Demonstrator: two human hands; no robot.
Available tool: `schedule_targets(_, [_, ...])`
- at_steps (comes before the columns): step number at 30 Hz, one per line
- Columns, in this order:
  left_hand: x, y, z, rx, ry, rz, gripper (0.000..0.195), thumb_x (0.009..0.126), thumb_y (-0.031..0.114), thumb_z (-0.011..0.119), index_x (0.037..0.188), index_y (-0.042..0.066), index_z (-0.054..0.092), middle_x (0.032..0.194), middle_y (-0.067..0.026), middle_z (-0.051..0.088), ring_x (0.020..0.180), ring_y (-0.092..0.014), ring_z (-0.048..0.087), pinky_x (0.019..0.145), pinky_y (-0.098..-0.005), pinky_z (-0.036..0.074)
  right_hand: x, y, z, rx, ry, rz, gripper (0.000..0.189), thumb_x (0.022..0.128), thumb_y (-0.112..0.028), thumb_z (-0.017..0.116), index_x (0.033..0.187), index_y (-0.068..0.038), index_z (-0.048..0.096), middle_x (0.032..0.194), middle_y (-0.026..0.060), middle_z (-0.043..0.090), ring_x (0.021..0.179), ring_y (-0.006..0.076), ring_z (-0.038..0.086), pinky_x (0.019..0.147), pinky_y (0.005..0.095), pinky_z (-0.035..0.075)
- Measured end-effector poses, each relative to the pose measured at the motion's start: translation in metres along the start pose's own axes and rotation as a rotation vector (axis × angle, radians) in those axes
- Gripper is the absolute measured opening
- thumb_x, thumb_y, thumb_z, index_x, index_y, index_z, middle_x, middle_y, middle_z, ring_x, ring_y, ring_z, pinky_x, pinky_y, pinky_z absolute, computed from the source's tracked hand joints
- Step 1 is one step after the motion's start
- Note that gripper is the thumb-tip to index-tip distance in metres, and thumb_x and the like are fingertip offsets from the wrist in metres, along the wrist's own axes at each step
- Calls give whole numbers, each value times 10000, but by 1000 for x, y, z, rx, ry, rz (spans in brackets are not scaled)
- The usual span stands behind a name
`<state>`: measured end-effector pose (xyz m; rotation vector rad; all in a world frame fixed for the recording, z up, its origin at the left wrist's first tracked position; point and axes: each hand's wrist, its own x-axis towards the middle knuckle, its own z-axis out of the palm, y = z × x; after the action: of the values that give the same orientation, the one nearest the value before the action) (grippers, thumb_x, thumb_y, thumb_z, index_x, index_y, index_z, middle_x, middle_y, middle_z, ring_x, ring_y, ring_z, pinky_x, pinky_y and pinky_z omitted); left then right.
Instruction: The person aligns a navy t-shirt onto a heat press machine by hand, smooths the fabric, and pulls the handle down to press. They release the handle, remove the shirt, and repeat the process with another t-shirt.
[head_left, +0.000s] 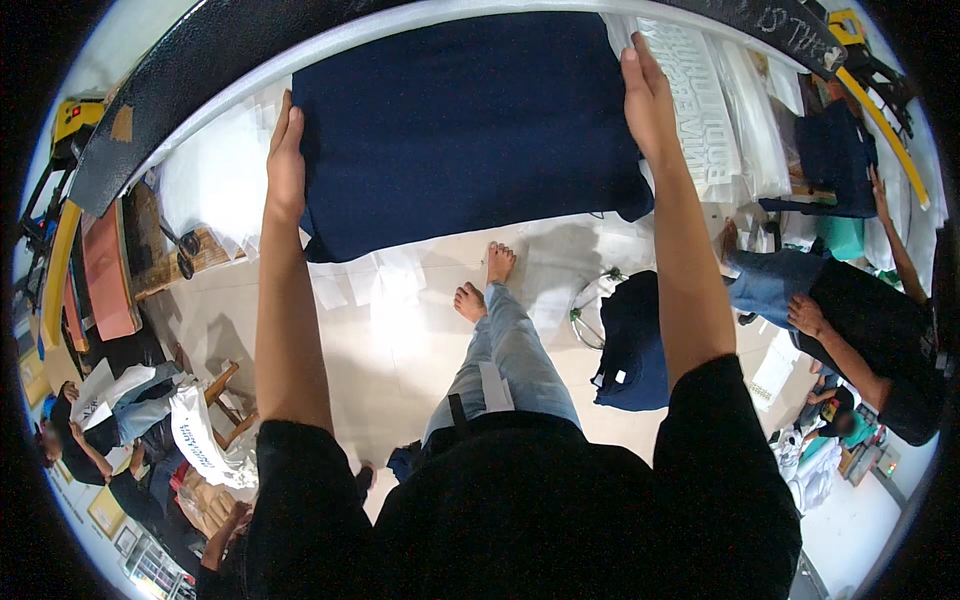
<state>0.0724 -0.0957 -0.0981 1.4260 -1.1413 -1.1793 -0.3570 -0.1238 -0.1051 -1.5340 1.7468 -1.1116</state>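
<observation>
A dark navy piece of fabric, seemingly a garment, lies spread on a flat surface before me, its near edge hanging over the side. My left hand rests along its left edge with the fingers extended upward. Against the right edge lies my right hand, its fingers stretched out and the thumb beside them. Both hands touch the fabric; whether either one pinches it cannot be told. Right of the fabric is a transfer sheet with pale block lettering.
A black padded bar arches over the far side. White sheets lie at the left, near scissors. More navy garments sit on a stool at lower right. Co-workers are on both sides, one close at right.
</observation>
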Motion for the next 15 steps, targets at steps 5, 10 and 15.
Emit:
schedule_targets(5, [-18, -27, -13, -308, -17, -192, 636, 1070, 424, 383, 1525, -19, 353, 1558, -190, 395, 1462, -278, 342, 1210, -334, 223, -28, -28, 6, 26, -171, 102, 792, 1020, -575, 417, 1567, -24, 261, 1594, 234, 311, 1494, 352, 279, 1207, 383, 221])
schedule_targets(10, [-52, -5, -6, 370, 218, 154, 602, 1053, 405, 429, 1492, -8, 419, 1531, -212, 432, 1453, -347, 359, 1207, -438, 222, -50, -24, 3, -314, -75, -209, 773, 996, -551, 481, 1538, -21, 332, 1575, 254, 329, 1474, 427, 280, 1198, 480, 239])
schedule_targets(15, [-105, 16, 65, 1168, 106, 510, 608, 994, 455, 504, 1500, 121, 456, 1551, -210, 396, 1459, -429, 315, 1190, -596, 171, -116, -69, 27, -724, -92, -488, 722, 933, -594, 550, 1520, -193, 426, 1542, 207, 406, 1434, 453, 338, 1159, 625, 222])
